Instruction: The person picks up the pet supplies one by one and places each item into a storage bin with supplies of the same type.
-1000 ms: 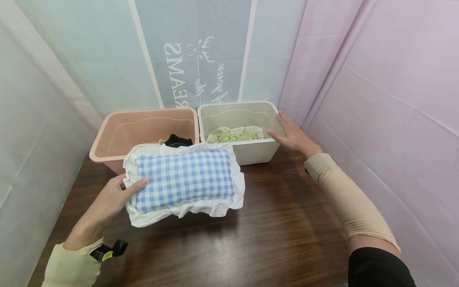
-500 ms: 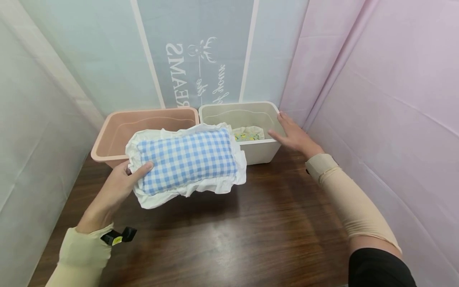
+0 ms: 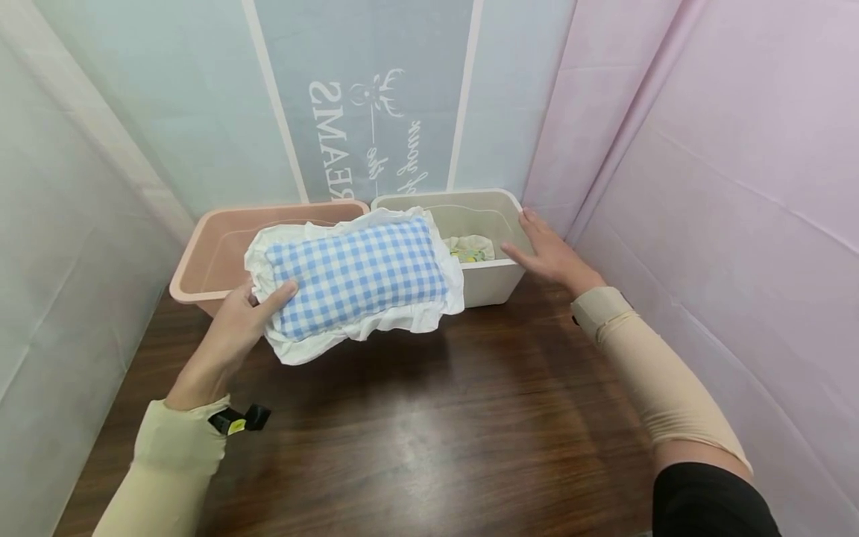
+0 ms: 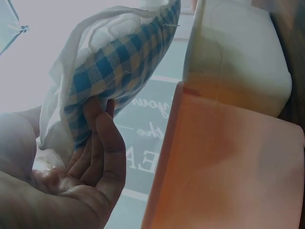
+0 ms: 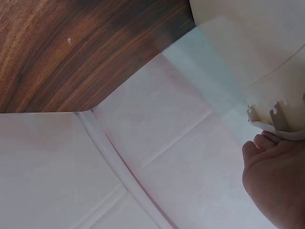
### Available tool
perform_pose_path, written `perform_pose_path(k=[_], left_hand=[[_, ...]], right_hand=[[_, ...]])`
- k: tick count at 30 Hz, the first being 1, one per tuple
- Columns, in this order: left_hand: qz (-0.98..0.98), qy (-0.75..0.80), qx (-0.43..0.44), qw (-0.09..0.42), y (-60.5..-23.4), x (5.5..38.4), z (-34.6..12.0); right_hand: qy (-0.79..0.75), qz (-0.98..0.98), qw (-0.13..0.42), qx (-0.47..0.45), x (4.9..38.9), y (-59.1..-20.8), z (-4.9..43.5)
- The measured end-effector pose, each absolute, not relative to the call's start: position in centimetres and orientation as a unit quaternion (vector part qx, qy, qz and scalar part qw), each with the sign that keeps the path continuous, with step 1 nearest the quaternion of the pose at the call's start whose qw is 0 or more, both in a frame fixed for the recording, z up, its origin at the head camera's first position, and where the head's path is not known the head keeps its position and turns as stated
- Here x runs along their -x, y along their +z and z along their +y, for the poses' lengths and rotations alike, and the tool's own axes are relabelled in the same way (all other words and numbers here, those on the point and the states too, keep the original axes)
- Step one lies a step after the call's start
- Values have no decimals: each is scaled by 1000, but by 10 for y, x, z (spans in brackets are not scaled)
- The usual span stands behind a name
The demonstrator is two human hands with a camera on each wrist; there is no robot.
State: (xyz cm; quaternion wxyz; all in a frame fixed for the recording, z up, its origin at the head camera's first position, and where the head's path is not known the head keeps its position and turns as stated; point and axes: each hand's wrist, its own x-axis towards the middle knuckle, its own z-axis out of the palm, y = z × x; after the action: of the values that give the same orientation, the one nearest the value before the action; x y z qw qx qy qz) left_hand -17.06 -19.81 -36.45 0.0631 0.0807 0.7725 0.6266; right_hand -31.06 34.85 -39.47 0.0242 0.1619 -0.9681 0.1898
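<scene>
My left hand (image 3: 235,324) grips the left edge of a small blue-and-white checked pillow (image 3: 359,272) with a white ruffled border. The thumb lies on its upper face, and in the left wrist view the fingers (image 4: 109,138) press on its underside. The pillow is held in the air, tilted, and covers the near sides of a pink bin (image 3: 218,257) and a white bin (image 3: 486,285). Against the white bin's right rim rests my right hand (image 3: 553,257), its fingers extended. Inside that bin lies a cream ruffled item with a yellow-and-green print (image 3: 472,250), partly hidden.
Both bins stand side by side on a dark wooden table (image 3: 416,447), up against a grey-blue curtain (image 3: 389,45). A pinkish fabric wall (image 3: 738,186) bounds the right side, and a pale one (image 3: 60,224) the left.
My left hand has raised the pillow away from me and slightly right, over the bins' front edges. It now hides the black item seen earlier in the pink bin. My right hand stays put.
</scene>
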Motion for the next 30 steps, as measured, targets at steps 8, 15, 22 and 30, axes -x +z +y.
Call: perform_pose_path(k=[8,15,22,30], left_hand=[[760,641,-83,69,-366,173,-200],[780,616,-97,52,-367,174,-197],[785,608,-108,45,-369,182,-192],[807,581,-89,47,-368,190,-183]], right_hand=[[186,-970,33,-151,296,-397,345],[184,-971,43,-146,284,-401,343],[184,-971,49,-144,280,-400,341],[185,-970,63,-144,277,-403,338]])
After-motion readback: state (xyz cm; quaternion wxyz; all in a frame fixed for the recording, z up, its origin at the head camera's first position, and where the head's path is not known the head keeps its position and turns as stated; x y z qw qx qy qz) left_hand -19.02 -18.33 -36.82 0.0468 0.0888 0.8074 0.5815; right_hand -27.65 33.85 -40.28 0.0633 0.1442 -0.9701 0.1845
